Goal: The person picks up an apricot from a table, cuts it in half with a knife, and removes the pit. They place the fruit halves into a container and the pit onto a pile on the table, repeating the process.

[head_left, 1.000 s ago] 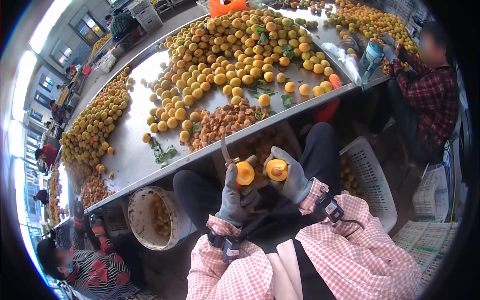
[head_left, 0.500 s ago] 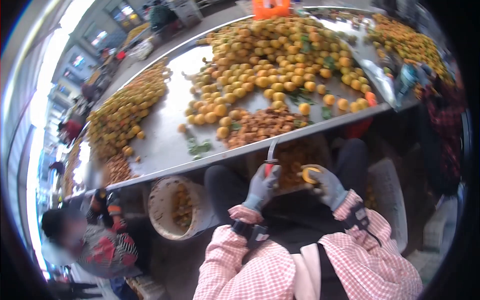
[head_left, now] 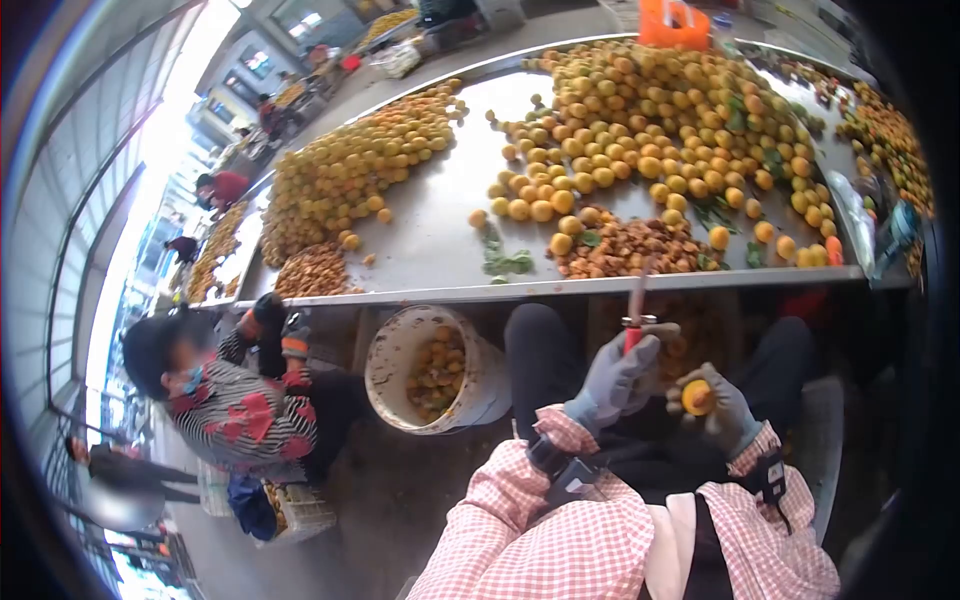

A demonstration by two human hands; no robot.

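Note:
My left hand [head_left: 612, 378], in a grey glove, is closed round the red handle of a knife [head_left: 638, 300], whose blade points up toward the table edge. In my gloved right hand [head_left: 735, 410] is an apricot [head_left: 699, 397], held low over my lap; a darker orange patch shows on its face. The two hands are apart, and the blade does not touch the fruit. Just beyond the knife, a heap of brown apricot pits [head_left: 640, 246] lies at the table's near edge, with many whole apricots [head_left: 660, 130] behind it.
A white bucket [head_left: 375, 385] with apricots stands left of my legs. The metal table [head_left: 420, 230] has a raised rim in front of me. At the left sits a co-worker [head_left: 250, 415] near another apricot pile [head_left: 340, 180]. An orange bag [head_left: 675, 24] stands at the back.
My view has swung left, so the table and hands appear farther right. The apricot's darker face has turned toward me. Both hands keep hold of their things.

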